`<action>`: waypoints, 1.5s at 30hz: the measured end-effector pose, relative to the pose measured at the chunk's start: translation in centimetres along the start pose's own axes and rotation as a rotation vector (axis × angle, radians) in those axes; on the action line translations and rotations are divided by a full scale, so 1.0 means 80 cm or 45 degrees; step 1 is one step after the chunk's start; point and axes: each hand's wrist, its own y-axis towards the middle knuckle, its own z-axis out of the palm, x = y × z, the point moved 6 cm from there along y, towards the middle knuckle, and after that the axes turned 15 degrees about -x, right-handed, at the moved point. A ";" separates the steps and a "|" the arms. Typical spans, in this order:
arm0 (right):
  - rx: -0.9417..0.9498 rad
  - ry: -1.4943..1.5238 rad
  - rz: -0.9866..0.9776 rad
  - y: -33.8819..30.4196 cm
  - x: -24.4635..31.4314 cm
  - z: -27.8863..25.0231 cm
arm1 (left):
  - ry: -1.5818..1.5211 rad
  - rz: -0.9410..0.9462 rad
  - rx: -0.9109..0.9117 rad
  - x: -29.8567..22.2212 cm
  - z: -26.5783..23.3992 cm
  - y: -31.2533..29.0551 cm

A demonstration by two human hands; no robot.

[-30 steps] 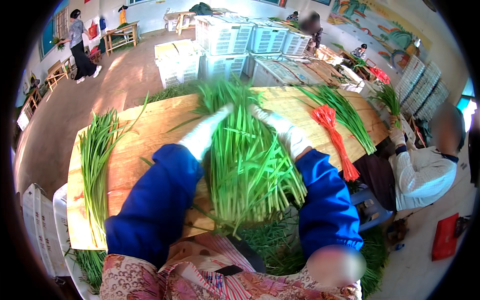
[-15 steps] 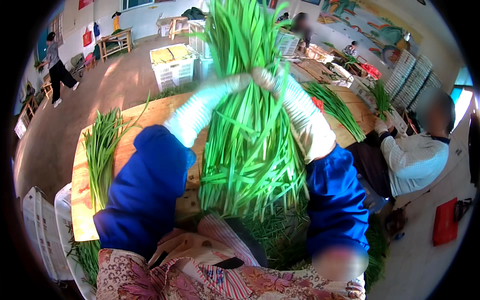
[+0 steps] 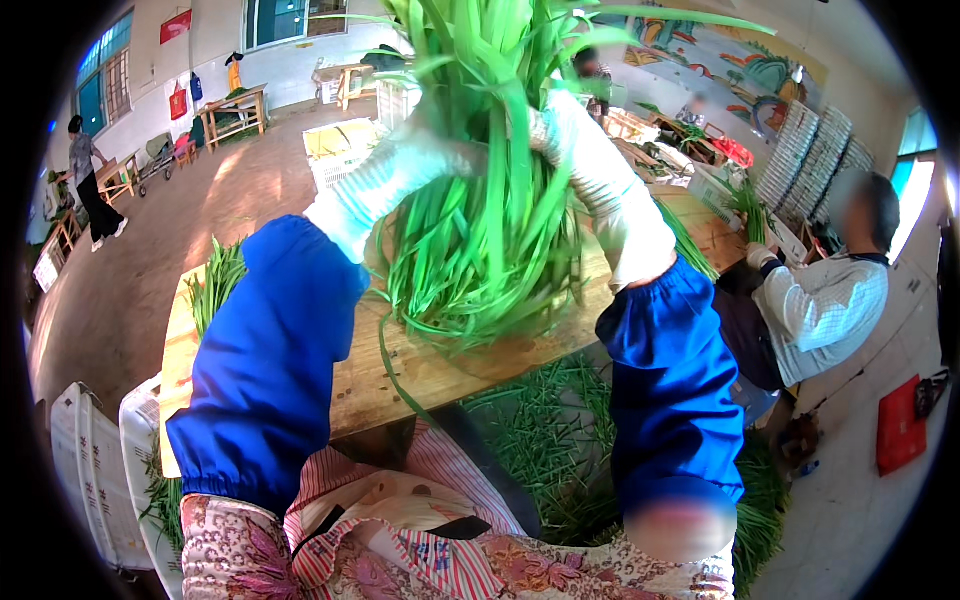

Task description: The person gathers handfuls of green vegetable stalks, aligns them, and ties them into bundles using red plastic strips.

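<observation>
A big bunch of garlic chives [image 3: 490, 240] is held up over the wooden table [image 3: 450, 375], its lower ends hanging close to the boards. My left hand [image 3: 435, 150], in a white glove, closes round the bunch from the left; motion smears its fingers. Gripping from the other side is my gloved right hand [image 3: 565, 130], its fingertips partly behind the leaves. One long leaf droops past the table's near edge. A smaller pile of chives [image 3: 217, 285] lies by my left sleeve, and another pile [image 3: 685, 240] lies beyond my right forearm.
Cut green scraps [image 3: 540, 440] cover the area below the table's front edge. A co-worker [image 3: 825, 300] sits at the right, holding other chives [image 3: 745, 205]. White crates [image 3: 90, 470] stand at the lower left. A white basket [image 3: 340, 150] stands beyond the table.
The bunch has moved up and away from me, its lower ends swinging off the table's near edge. Both hands stay on it. At the far left, a walking person has moved.
</observation>
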 end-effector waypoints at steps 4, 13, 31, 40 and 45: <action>-0.200 0.163 -0.030 0.021 0.001 0.019 | -0.068 -0.002 -0.097 -0.024 0.007 0.005; -0.349 -0.054 -0.169 0.009 -0.022 0.016 | -0.402 0.150 -0.334 0.015 0.009 -0.008; -0.305 -0.508 0.146 -0.049 -0.008 -0.078 | -0.492 -0.069 0.112 -0.041 0.102 0.008; -0.375 -0.228 0.377 -0.119 0.008 -0.126 | -0.903 -0.298 -0.070 -0.023 0.150 -0.026; -0.423 -0.113 0.446 -0.138 0.017 -0.140 | -1.028 -0.434 -0.041 0.012 0.190 -0.030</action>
